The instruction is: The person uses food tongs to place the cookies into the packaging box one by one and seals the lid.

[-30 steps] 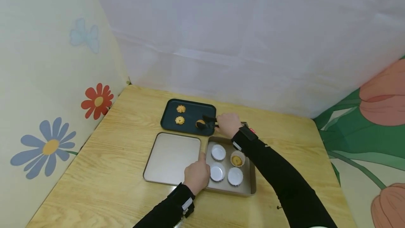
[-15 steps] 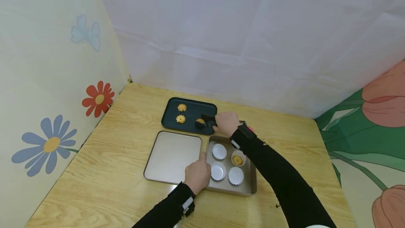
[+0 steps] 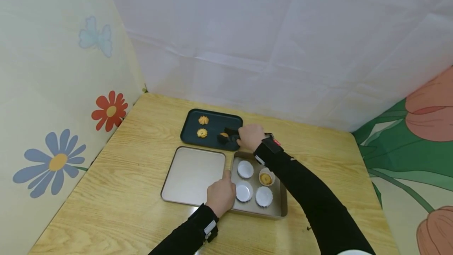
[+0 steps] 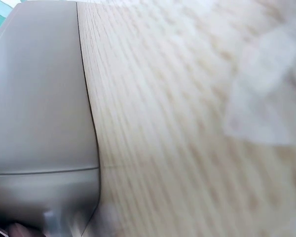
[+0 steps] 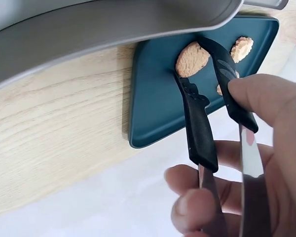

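Shifted slightly left: your right grip (image 3: 250,137), curled round black-tipped tongs (image 5: 200,132) | tips either side of cookie (image 5: 193,59) on dark tray (image 5: 155,111) | your left grip (image 3: 221,194) holds deep pan (image 3: 284,200) by its rim

1. Head camera looked forward and down at the table (image 3: 124,160) from above.
2. Left wrist camera faced the metal pan (image 4: 39,98), very near.
3. Right wrist camera looked closely onto the dark tray (image 5: 158,111), shared with head.

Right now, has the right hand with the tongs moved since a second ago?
Yes, slightly: against the dark tray, the right hand has shifted left in the head view.
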The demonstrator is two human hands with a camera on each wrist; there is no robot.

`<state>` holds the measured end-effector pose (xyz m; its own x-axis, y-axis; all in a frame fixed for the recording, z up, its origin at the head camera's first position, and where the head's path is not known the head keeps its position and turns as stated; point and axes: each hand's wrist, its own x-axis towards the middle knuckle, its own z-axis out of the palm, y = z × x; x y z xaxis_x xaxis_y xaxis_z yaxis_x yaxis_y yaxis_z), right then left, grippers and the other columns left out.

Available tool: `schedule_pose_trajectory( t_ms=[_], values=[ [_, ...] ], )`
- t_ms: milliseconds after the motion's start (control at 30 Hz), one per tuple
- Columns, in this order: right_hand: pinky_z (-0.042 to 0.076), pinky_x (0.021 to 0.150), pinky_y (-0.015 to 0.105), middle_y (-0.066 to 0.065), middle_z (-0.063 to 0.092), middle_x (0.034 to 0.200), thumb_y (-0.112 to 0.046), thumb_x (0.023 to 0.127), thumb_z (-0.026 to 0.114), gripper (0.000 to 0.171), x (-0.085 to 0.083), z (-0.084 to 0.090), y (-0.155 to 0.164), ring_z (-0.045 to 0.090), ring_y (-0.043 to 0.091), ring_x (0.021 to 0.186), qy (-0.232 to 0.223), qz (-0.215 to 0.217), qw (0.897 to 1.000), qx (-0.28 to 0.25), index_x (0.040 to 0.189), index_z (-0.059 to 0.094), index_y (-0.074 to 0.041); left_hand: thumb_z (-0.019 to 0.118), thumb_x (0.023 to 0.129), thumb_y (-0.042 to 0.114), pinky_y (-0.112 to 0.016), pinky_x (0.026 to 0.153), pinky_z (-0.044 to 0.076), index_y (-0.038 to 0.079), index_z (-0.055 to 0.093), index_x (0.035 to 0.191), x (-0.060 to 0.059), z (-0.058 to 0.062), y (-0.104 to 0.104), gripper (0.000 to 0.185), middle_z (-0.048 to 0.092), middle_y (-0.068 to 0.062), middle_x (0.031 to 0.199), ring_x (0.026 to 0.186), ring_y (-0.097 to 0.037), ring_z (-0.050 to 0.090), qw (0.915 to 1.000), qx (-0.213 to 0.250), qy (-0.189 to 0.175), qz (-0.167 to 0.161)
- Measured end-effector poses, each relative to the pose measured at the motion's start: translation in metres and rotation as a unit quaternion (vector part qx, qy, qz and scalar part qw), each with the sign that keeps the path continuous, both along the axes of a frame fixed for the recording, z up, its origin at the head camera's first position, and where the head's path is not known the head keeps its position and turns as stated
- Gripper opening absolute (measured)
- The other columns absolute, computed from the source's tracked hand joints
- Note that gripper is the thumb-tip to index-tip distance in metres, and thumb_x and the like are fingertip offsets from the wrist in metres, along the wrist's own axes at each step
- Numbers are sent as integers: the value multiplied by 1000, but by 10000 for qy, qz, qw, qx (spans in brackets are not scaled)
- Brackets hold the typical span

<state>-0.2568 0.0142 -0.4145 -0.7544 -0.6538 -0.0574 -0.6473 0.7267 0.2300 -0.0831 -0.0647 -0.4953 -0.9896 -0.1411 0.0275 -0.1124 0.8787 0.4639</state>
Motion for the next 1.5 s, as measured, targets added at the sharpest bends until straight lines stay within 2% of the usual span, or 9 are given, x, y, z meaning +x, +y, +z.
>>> schedule_pose_trajectory(
  t_ms=[200,467,667,867,1000,1133,1233,1333,1500],
  values=[
    [36,45,32,3,49,59,-37,85,60,29,-3,1,-2,47,17,49,-143,139,9996,204,71,58,-12,51,86,17,-35,36,30,6,46,94,-1,-1,0,15,42,-2,47,38,-19,44,10000,22,7,-11],
    [43,56,35,7,53,66,-31,87,61,23,-2,7,2,52,21,58,-642,167,9978,64,79,60,-9,51,85,16,-35,36,30,6,46,94,0,-2,0,15,42,-2,47,38,-19,43,10000,5,30,-7],
    [42,59,35,7,55,70,-29,87,61,22,-3,10,14,54,22,62,-934,-3,9948,-418,82,59,-8,51,85,16,-35,36,31,6,46,93,0,-1,1,14,42,-3,48,39,-20,45,10000,26,33,-32],
    [31,54,31,4,47,62,-27,88,59,23,4,25,40,43,18,53,-1019,-132,9877,-1179,75,52,-10,50,87,18,-36,37,31,6,46,97,-1,-2,0,16,42,-3,48,40,-21,45,9999,18,-100,-35],
    [31,53,31,2,47,63,-30,89,57,22,18,39,65,42,16,52,-820,-120,9854,-1489,83,54,-10,47,88,19,-37,38,32,5,47,102,-3,-2,-3,20,42,-4,49,41,-22,45,9997,36,-245,11],
    [33,51,30,0,49,66,-34,88,58,27,43,51,95,43,14,53,-504,-200,9851,-1632,96,58,-8,46,88,19,-37,37,32,5,47,104,-6,-4,-10,21,42,-4,48,40,-21,44,9996,3,-292,-8],
    [33,48,28,0,50,65,-34,86,61,30,65,57,112,42,13,51,-276,-200,9856,-1655,98,60,-7,47,88,18,-37,37,32,5,48,104,-6,-3,-18,21,43,-4,48,40,-21,44,9998,-4,-210,40],
    [31,43,25,-1,49,62,-34,84,63,33,87,56,126,39,10,47,-124,-178,9885,-1495,99,62,-6,47,87,17,-38,37,32,4,48,108,-6,-2,-26,25,44,-5,49,40,-22,45,9997,-12,-202,112],
    [25,38,23,-1,47,59,-37,80,67,37,122,43,141,31,6,41,88,54,9953,-964,100,64,-6,45,88,18,-38,38,33,2,47,115,-5,0,-41,30,46,-7,51,42,-23,47,9991,-15,-356,235]
  ],
)
